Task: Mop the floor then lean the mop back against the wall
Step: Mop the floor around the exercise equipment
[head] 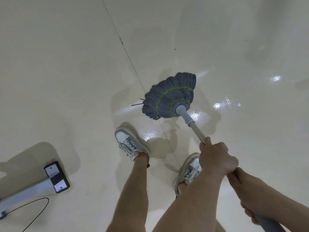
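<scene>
The grey string mop head with green stitched rings (pixel 168 97) lies splayed on the glossy cream floor (pixel 66 64), just ahead of the grey-and-white sneakers (pixel 128 143). The left hand (pixel 215 158) is wrapped tight around the pale metal handle (pixel 197 129); the right hand (pixel 249 210) grips higher up, its fingers partly cut off. Best to keep the strings flat and overlap the wet streaks. No wall is in view
</scene>
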Demonstrator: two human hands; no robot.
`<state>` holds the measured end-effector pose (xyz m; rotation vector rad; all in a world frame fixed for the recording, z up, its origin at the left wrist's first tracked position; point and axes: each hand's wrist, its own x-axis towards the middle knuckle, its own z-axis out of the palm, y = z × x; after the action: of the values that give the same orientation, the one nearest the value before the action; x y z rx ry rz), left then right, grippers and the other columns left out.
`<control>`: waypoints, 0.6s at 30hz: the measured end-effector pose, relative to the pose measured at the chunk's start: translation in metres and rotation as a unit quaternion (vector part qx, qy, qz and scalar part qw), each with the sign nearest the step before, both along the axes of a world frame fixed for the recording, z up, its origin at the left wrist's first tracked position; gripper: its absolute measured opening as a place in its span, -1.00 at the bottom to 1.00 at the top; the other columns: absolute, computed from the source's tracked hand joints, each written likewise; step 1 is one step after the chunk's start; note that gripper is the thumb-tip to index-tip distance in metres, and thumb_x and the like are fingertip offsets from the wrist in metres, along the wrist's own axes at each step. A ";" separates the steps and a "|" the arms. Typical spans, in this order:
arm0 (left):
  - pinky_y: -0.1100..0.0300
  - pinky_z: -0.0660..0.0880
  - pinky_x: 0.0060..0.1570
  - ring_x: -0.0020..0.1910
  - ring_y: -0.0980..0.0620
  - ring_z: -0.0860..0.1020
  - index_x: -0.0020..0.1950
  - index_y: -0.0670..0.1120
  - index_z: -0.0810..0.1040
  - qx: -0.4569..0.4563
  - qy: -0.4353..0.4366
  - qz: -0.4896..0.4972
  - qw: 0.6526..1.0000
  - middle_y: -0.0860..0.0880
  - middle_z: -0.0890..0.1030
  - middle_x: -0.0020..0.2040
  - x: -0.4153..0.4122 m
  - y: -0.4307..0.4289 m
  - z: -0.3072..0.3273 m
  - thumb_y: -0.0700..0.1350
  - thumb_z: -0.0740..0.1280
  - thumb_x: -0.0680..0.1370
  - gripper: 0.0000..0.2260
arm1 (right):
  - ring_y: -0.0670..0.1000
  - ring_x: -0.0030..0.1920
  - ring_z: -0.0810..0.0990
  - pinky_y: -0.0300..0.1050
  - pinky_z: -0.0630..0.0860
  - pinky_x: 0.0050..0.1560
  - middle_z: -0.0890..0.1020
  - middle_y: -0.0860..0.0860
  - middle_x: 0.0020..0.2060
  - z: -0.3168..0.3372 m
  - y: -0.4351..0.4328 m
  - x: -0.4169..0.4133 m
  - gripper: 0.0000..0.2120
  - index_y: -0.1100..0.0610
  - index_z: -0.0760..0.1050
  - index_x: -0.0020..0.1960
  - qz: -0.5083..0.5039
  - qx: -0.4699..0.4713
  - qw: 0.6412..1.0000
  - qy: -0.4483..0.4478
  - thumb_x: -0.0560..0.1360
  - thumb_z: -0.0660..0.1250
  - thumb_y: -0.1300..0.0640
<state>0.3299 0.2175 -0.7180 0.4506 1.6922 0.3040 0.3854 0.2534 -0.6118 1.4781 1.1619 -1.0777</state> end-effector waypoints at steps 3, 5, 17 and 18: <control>0.08 0.43 0.20 0.39 -0.06 0.32 0.34 -0.08 0.38 -0.018 -0.009 0.068 0.997 -0.02 0.23 0.44 -0.035 -0.003 -0.001 -0.18 0.32 0.42 -0.52 | 0.05 -0.57 0.44 -0.16 0.48 -0.50 0.49 0.14 -0.31 0.001 -0.007 -0.042 -0.81 0.06 0.31 -0.11 0.025 -0.021 0.999 -0.001 0.60 0.10 -0.02; 0.09 0.47 0.06 0.25 -0.11 0.44 0.32 -0.10 0.31 -0.032 -0.007 0.104 0.994 -0.05 0.24 0.39 -0.059 -0.013 0.003 -0.20 0.33 0.40 -0.51 | 0.05 -0.57 0.46 -0.15 0.50 -0.51 0.49 0.13 -0.27 0.001 -0.016 -0.067 -0.89 0.07 0.30 -0.04 0.057 -0.028 0.998 0.016 0.59 0.15 0.04; 0.11 0.40 0.02 0.23 -0.18 0.51 0.47 -0.29 0.19 -0.118 0.160 0.218 0.955 -0.14 0.38 0.38 -0.289 -0.160 -0.046 -0.15 0.34 0.47 -0.37 | 0.14 -0.24 0.70 0.03 0.66 -0.29 0.57 0.11 -0.17 -0.080 -0.135 -0.284 -0.69 0.12 0.25 0.19 0.305 -0.094 0.938 0.138 0.51 0.26 0.26; 0.09 0.42 -0.01 0.19 -0.19 0.52 0.44 -0.30 0.23 -0.130 0.172 0.231 0.949 -0.15 0.43 0.32 -0.309 -0.176 -0.054 -0.13 0.34 0.48 -0.41 | 0.12 -0.23 0.68 -0.03 0.64 -0.31 0.56 0.11 -0.20 -0.088 -0.147 -0.303 -0.65 0.17 0.24 0.24 0.351 -0.106 0.918 0.150 0.50 0.27 0.29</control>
<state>0.0205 0.0419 -0.7718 -0.1068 2.1408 0.3472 0.0823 0.1062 -0.6996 0.6344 1.5682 -0.8888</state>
